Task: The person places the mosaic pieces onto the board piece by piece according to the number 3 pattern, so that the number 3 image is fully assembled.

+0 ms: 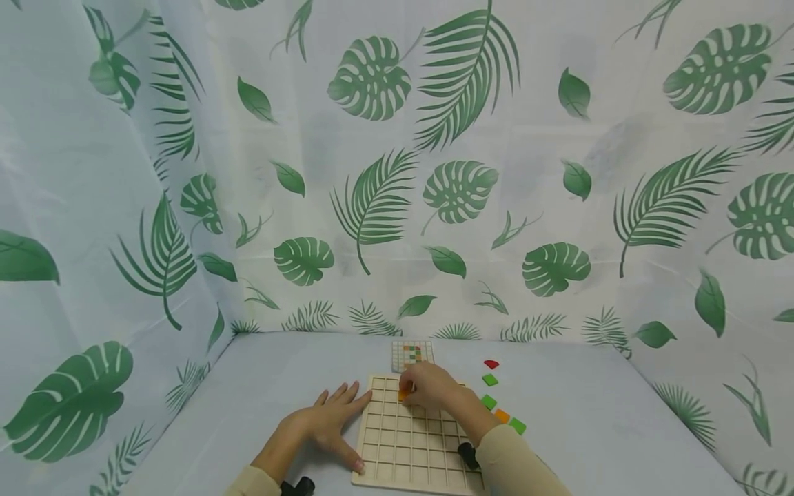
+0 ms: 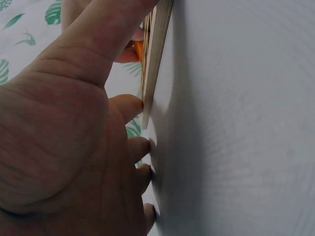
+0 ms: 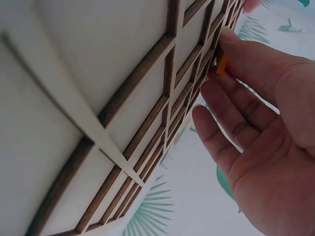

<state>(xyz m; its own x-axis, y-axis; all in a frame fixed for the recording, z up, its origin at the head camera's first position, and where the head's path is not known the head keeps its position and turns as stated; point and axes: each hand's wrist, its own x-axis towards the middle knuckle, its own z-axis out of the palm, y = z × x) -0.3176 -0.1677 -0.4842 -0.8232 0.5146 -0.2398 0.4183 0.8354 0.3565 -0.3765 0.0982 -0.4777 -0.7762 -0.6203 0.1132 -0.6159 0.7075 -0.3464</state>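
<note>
Orange tile (image 1: 402, 395) partly behind right fingers (image 1: 407, 380)

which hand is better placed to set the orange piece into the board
Likely the right hand: it pinches the orange piece at the far part of the grid board. The left hand touches the board's left edge, holding no piece.

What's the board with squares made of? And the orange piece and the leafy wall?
The board looks like pale, matte wood: its ridges have dark brown, perhaps scorched sides. The orange piece is smooth-looking and evenly coloured, maybe painted wood or plastic; too little shows to tell. The leafy wall seems a thin printed sheet, cloth or plastic, because it creases softly.
</note>
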